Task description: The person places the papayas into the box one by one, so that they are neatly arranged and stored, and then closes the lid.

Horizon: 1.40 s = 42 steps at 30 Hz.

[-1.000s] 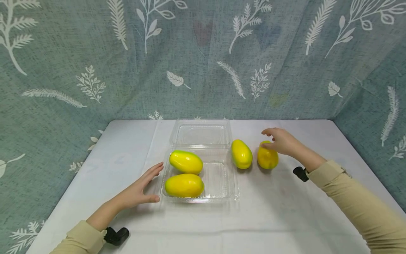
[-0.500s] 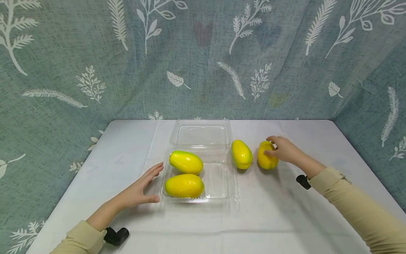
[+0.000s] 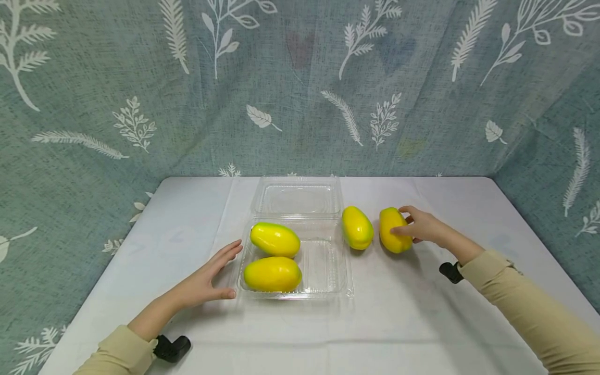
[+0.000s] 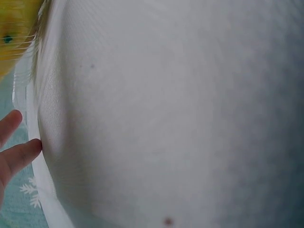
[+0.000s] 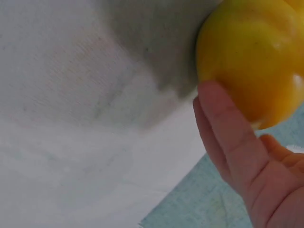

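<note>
My right hand (image 3: 424, 227) grips the rightmost yellow papaya (image 3: 391, 227), thumb across its near face and fingers round its far right side. In the right wrist view, fingers (image 5: 228, 123) touch the lower side of that fruit (image 5: 251, 57). Left of it lies another yellow-green papaya (image 3: 358, 227), apart from the hand. Two more, an upper papaya (image 3: 275, 240) and a lower papaya (image 3: 273, 274), lie side by side in the left half of a clear plastic clamshell box (image 3: 325, 265). My left hand (image 3: 206, 278) is spread beside the box's left edge, holding nothing; whether its fingertips touch the box I cannot tell.
The clamshell's clear lid (image 3: 297, 199) lies folded back behind the box. A white cloth (image 3: 375, 323) covers the table. Behind and at the sides hangs a green-grey leaf-patterned curtain (image 3: 290, 104).
My right hand has come down from above the rightmost papaya and taken hold of it. That papaya has tilted slightly. The left hand and the box have stayed still.
</note>
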### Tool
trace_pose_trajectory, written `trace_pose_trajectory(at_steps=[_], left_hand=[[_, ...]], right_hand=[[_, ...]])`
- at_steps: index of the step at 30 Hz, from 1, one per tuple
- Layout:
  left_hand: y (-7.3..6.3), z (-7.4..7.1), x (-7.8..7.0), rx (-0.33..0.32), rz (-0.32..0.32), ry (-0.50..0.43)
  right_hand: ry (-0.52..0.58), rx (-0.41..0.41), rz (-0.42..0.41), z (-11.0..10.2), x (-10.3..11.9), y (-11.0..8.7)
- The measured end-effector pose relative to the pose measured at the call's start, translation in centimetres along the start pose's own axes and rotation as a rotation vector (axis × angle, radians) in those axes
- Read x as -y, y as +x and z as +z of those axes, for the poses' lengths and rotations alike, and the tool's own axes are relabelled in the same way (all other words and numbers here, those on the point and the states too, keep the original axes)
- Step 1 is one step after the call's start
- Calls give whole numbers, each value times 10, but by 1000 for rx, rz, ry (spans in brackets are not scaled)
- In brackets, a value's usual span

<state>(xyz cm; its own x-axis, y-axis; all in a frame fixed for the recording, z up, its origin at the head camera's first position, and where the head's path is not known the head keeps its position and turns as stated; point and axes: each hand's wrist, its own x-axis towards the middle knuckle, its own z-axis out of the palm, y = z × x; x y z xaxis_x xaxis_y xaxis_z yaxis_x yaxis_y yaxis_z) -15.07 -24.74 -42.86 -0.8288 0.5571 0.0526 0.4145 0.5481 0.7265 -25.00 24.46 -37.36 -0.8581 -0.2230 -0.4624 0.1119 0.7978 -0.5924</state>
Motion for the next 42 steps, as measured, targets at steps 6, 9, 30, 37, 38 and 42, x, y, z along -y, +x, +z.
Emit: trace_pose_trajectory(at_steps=[6,9,30,37,38,42], left_hand=[[0,0,0,-2,-2,0],[0,0,-1,-3,2,1],[-2,0,-3,-14,2,-2],[-2,0,-2,-14,3,-4],[-2,0,-3,-14,3,-5],[-2,0,-2,-16,8,-4]], right_hand=[[135,91,-2,0,-7,-2],[157,99,-3,1,-10,-4],[103,27,-22,2,1,-5],[102,25,-46,-7,10,-11],[103,24,-48,-8,11,-11],[91,11,-48,-13,16,-14]])
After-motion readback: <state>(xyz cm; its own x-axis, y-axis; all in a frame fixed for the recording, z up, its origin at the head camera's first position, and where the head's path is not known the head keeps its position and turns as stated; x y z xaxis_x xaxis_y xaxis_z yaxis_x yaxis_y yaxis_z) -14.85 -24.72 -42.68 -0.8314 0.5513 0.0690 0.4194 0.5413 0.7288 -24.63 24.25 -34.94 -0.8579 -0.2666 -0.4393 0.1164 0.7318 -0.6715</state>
